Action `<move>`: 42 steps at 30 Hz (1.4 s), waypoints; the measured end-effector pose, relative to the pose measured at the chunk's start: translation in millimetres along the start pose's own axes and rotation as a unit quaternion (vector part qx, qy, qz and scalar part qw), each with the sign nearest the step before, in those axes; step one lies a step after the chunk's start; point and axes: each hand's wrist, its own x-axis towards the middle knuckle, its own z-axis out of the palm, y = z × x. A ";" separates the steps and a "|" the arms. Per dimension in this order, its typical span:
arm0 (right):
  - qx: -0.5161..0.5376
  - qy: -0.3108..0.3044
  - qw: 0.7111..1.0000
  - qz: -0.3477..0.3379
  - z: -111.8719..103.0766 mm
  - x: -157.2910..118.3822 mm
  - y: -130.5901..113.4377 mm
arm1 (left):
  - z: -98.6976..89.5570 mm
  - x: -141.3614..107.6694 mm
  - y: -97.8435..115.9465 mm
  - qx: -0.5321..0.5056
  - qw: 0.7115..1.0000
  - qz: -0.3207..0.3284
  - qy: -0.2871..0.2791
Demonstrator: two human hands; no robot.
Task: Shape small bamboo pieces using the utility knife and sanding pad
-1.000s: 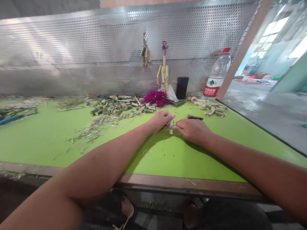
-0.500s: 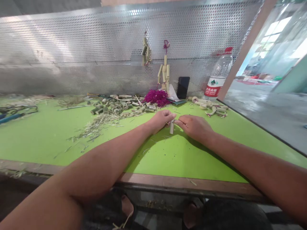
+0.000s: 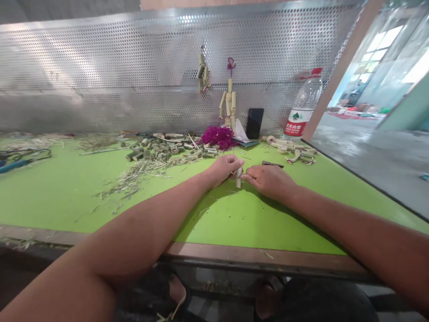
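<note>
My left hand (image 3: 228, 170) is closed, pinching a short pale bamboo piece (image 3: 238, 182) that stands nearly upright just over the green tabletop. Close by on the right, my right hand (image 3: 270, 179) is curled, its thumb reaching to the side of the bamboo. A dark, narrow tool (image 3: 272, 164) pokes out behind the right knuckles; its working end is hidden, so its kind does not show. Thin shavings and dark specks lie on the table below the hands.
Cut bamboo pieces (image 3: 161, 150) and shavings (image 3: 134, 174) lie left of the hands. Behind are purple cord (image 3: 218, 137), a hanging bamboo figure (image 3: 229, 103), a phone (image 3: 255, 123) and a water bottle (image 3: 301, 109). Blue-handled pliers or scissors (image 3: 20, 163) rest far left.
My right hand has turned and shifted slightly, so the dark tool now shows behind its knuckles. The left hand keeps its pinch on the bamboo, almost unmoved.
</note>
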 end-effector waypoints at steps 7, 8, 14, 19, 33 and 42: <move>-0.039 -0.055 0.994 -0.088 0.1 -2.0 -6.0 | 1.9 -2.0 2.7 0.013 1.000 0.000 0.013; -0.041 -0.057 0.993 -0.099 0.3 -2.0 -6.0 | 2.4 -2.3 3.3 0.015 1.000 -0.002 0.015; 0.000 -0.022 0.998 -0.067 -0.1 -2.3 1.1 | 0.8 -2.8 3.4 0.050 0.999 -0.005 0.017; 0.028 0.037 0.999 0.027 0.1 -1.0 6.6 | 1.5 -4.7 5.9 0.070 0.997 -0.003 0.005; 0.000 -0.014 1.000 0.009 -2.3 0.9 1.8 | 1.2 -1.8 2.2 0.046 0.999 -0.003 0.008; -0.011 -0.016 1.000 -0.020 -2.8 -3.1 -1.6 | 4.2 -4.3 8.0 0.065 0.998 0.001 0.020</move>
